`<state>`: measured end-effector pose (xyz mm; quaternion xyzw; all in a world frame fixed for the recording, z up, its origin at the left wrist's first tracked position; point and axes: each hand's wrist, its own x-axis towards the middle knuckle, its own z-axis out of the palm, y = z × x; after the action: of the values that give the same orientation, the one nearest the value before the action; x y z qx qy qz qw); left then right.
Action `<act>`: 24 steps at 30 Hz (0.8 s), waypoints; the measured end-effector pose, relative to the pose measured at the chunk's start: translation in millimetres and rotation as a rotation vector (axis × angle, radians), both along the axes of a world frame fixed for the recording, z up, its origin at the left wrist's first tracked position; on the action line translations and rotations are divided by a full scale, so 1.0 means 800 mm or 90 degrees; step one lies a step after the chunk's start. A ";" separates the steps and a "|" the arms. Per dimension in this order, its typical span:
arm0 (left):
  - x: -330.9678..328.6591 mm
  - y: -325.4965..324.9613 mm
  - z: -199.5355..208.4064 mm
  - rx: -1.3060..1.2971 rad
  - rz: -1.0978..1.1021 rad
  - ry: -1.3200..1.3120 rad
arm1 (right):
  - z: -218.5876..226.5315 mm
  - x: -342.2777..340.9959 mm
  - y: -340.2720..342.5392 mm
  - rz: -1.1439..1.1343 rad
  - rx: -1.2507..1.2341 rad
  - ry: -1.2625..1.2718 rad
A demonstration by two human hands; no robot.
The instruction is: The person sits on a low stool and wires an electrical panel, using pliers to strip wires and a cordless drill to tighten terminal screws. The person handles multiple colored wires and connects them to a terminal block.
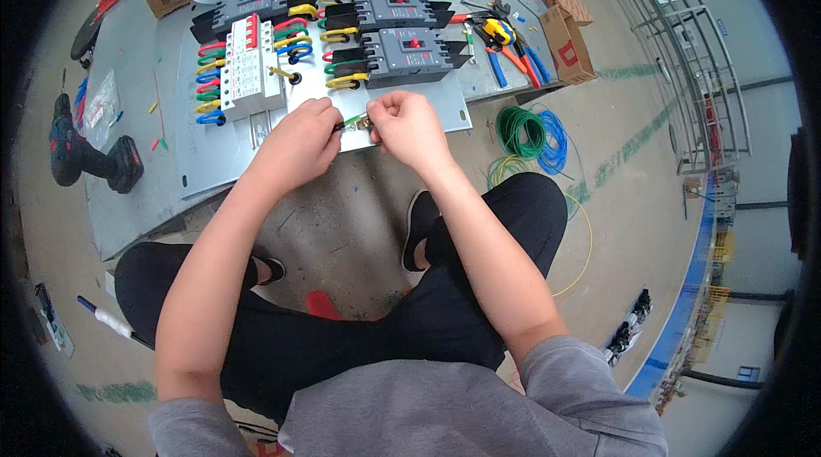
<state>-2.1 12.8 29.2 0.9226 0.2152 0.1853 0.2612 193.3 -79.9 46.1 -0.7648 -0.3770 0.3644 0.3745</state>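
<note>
Close together at the front edge of the metal mounting plate (214, 171), my two hands meet over a short green wire (351, 121) with a dark piece at its left end. My left hand (298, 139) is closed, its thumb and fingers pinching that dark end. Closed too is my right hand (409, 127), pinching the wire's other end beside a small brass-coloured part; its fingertips partly cover it. Just beyond my hands, a row of white miniature breakers (250, 72) carries looped coloured wires. Grey moulded-case breakers (409, 55) are mounted to its right, another (250, 2) behind it.
A cordless drill (90, 149) lies at the table's left. Pliers (500, 59), a yellow tape measure (499, 31) and a cardboard box (566, 45) are at the right. Coils of green wire (520, 132) and blue wire (555, 142) rest on the floor beside my knee.
</note>
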 end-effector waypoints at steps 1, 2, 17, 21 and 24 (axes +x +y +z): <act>0.002 0.003 0.001 0.010 -0.013 0.006 | -0.001 0.000 0.002 -0.002 -0.001 -0.003; 0.004 0.006 0.003 0.020 -0.026 0.013 | -0.001 0.002 0.003 -0.004 -0.003 -0.007; 0.008 0.005 0.036 0.031 0.002 0.122 | 0.004 0.012 0.010 0.122 -0.087 -0.010; 0.014 -0.015 0.033 -0.078 0.058 0.064 | 0.003 0.013 0.006 0.135 -0.060 -0.019; 0.020 -0.032 0.028 -0.172 0.126 0.013 | 0.002 0.013 0.004 0.134 -0.037 -0.032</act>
<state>13.5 -12.5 51.8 0.8549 0.3309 0.1705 0.3614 204.0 -76.7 47.5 -0.7402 -0.4539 0.3936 0.3020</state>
